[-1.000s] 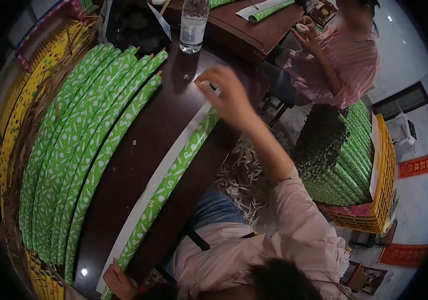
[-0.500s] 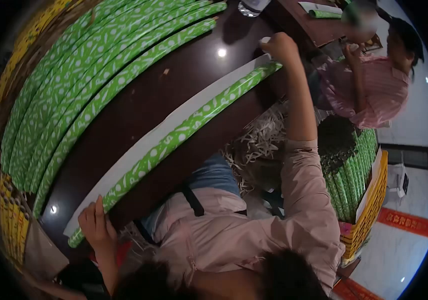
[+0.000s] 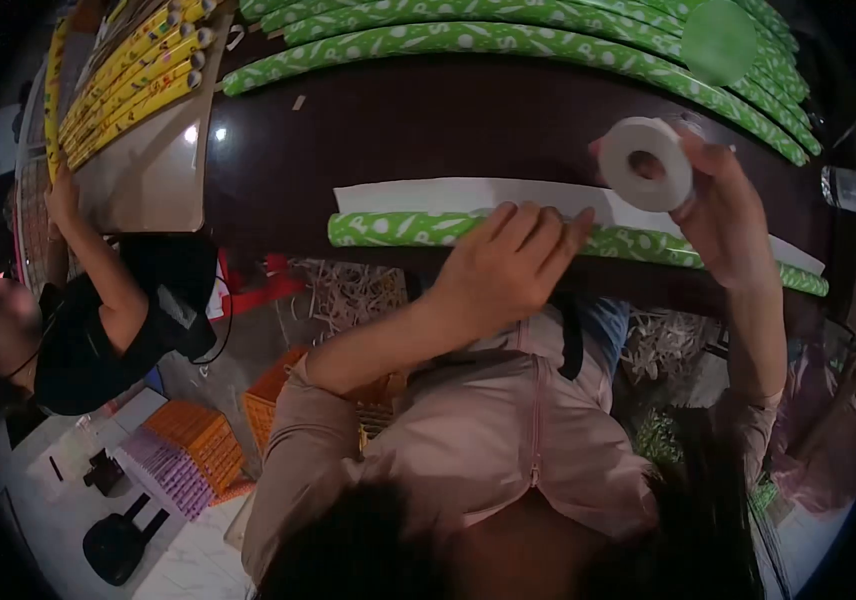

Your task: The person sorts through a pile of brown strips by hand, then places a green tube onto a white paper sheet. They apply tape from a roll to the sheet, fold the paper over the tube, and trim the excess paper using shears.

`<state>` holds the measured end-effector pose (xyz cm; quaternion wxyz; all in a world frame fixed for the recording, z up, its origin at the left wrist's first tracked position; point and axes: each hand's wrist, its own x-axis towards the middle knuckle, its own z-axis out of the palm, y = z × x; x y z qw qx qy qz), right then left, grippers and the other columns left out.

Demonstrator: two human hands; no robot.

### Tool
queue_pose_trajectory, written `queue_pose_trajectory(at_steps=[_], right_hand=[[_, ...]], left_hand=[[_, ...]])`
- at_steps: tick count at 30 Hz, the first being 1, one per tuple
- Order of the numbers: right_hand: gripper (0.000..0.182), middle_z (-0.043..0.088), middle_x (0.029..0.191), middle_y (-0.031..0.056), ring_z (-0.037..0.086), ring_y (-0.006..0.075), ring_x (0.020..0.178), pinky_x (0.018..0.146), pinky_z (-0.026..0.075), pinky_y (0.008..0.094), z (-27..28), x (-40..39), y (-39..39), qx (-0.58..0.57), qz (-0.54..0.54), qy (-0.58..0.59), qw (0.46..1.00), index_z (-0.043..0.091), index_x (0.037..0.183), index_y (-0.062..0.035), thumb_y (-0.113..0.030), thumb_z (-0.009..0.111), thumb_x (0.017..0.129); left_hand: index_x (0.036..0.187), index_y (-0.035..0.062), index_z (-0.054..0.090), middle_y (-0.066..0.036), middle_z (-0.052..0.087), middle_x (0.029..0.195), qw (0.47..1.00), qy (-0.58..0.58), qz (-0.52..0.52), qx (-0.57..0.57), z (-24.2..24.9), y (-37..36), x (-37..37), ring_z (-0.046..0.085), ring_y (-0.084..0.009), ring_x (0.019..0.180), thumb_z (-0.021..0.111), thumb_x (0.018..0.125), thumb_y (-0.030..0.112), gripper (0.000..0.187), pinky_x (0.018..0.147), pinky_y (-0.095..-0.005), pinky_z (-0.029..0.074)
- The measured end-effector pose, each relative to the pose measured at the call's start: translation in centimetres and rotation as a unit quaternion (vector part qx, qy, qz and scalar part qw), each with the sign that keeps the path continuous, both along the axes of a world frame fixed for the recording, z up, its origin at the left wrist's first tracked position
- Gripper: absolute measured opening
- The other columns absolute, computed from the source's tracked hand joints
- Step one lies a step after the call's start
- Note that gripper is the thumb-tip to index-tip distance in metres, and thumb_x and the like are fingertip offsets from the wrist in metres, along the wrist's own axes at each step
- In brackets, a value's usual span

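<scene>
Resting across the green patterned paper roll (image 3: 398, 229) near the middle of the frame, the left hand (image 3: 508, 265) has its fingers bent and fairly close together; whether they pinch anything, such as a tape end, cannot be told. The right hand (image 3: 733, 215), right of centre, grips a white tape roll (image 3: 646, 165) above the paper, its round face towards the camera. The paper roll lies along the near edge of the dark table (image 3: 368, 130). Most of its sheet appears wound up, while a white margin (image 3: 408, 200) lies flat beyond it, so that last strip is not wrapped round and the seam seems unsealed. No tape can be made out on the margin, though the hands hide part of it. At the top of the frame, matching green rolls (image 3: 448, 42) lie side by side and look fully wound. This one, by comparison, seems nearly formed, with its closing and fastening left.
</scene>
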<state>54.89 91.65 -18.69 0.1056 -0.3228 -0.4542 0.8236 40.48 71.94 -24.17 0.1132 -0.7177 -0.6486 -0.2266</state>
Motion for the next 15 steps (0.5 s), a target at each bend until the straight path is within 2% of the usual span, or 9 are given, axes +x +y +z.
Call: queue_pose_trajectory(at_steps=[1, 3, 5, 6, 7, 9, 13, 15], right_hand=[[0.041, 0.058, 0.108, 0.0023, 0.054, 0.0117, 0.103, 0.087, 0.042, 0.0279, -0.5, -2.0, -0.8, -0.004, 0.068, 0.016, 0.998, 0.054, 0.125, -0.0013, -0.030, 0.050, 0.095], [0.038, 0.059, 0.109, 0.0037, 0.055, 0.0132, 0.103, 0.089, 0.043, 0.0299, 0.0, -5.1, -2.6, -0.008, 0.081, -0.011, 0.997, 0.055, 0.121, -0.0017, -0.030, 0.048, 0.097], [0.039, 0.059, 0.113, 0.0073, 0.057, 0.0166, 0.102, 0.089, 0.047, 0.0318, -0.7, -7.0, -2.4, -0.028, 0.205, -0.049, 0.977, 0.055, 0.120, -0.0013, -0.032, 0.048, 0.097], [0.040, 0.060, 0.113, 0.0103, 0.060, 0.0190, 0.100, 0.084, 0.051, 0.0329, -0.8, -7.6, -2.5, -0.040, 0.205, -0.056, 0.976, 0.054, 0.120, -0.0011, -0.034, 0.047, 0.097], [0.040, 0.060, 0.113, 0.0103, 0.060, 0.0190, 0.100, 0.084, 0.051, 0.0329, -1.3, -7.9, -2.4, -0.035, 0.203, -0.059, 0.977, 0.054, 0.120, -0.0011, -0.034, 0.047, 0.097], [0.039, 0.060, 0.109, 0.0104, 0.061, 0.0186, 0.097, 0.078, 0.054, 0.0323, -2.2, -8.1, -2.1, -0.127, 0.217, 0.020, 0.968, 0.054, 0.120, -0.0020, -0.033, 0.046, 0.098], [0.037, 0.060, 0.106, 0.0096, 0.062, 0.0179, 0.095, 0.080, 0.053, 0.0320, -2.1, -8.2, -1.9, -0.129, 0.201, 0.042, 0.970, 0.053, 0.119, -0.0026, -0.033, 0.043, 0.099], [0.036, 0.060, 0.106, 0.0093, 0.063, 0.0180, 0.097, 0.082, 0.053, 0.0308, -3.4, -8.2, -1.6, -0.080, 0.224, 0.033, 0.971, 0.052, 0.117, -0.0022, -0.033, 0.043, 0.100]], left_hand=[[0.121, 0.0041, 0.060, -0.007, 0.057, 0.093, 1.000, 0.001, 0.008, -0.001, -0.1, -0.1, 0.0, 0.054, -0.0219, 0.081, 0.062, 0.075, 0.004, 0.046, 0.073, -0.0330, 0.050], [0.116, 0.0028, 0.063, -0.007, 0.057, 0.090, 0.999, -0.018, -0.027, 0.033, -0.4, 0.0, -0.4, 0.054, -0.0196, 0.081, 0.061, 0.075, 0.009, 0.041, 0.070, -0.0314, 0.050], [0.116, 0.0024, 0.063, -0.007, 0.057, 0.090, 0.999, -0.024, -0.025, 0.025, 0.1, -0.1, -0.8, 0.054, -0.0197, 0.080, 0.061, 0.075, 0.010, 0.042, 0.071, -0.0311, 0.050], [0.116, 0.0020, 0.063, -0.007, 0.057, 0.090, 0.999, -0.029, -0.025, 0.015, 0.3, -0.1, -0.9, 0.054, -0.0198, 0.080, 0.061, 0.075, 0.012, 0.043, 0.071, -0.0309, 0.050], [0.116, 0.0020, 0.063, -0.007, 0.057, 0.090, 0.999, -0.031, -0.026, 0.021, 0.4, 0.0, -1.1, 0.054, -0.0198, 0.080, 0.061, 0.075, 0.012, 0.043, 0.071, -0.0309, 0.050], [0.115, 0.0016, 0.063, -0.008, 0.059, 0.093, 0.999, -0.033, -0.035, 0.011, 0.5, 0.1, -1.4, 0.056, -0.0210, 0.080, 0.061, 0.075, 0.012, 0.042, 0.072, -0.0313, 0.051], [0.114, 0.0019, 0.064, -0.009, 0.062, 0.099, 0.998, -0.026, -0.054, 0.022, 0.0, 0.2, -1.7, 0.058, -0.0220, 0.084, 0.062, 0.076, 0.014, 0.040, 0.073, -0.0320, 0.051], [0.114, 0.0024, 0.064, -0.009, 0.063, 0.103, 0.998, -0.009, -0.055, 0.022, -0.2, 0.1, -1.8, 0.059, -0.0227, 0.087, 0.063, 0.078, 0.016, 0.038, 0.076, -0.0337, 0.052]])
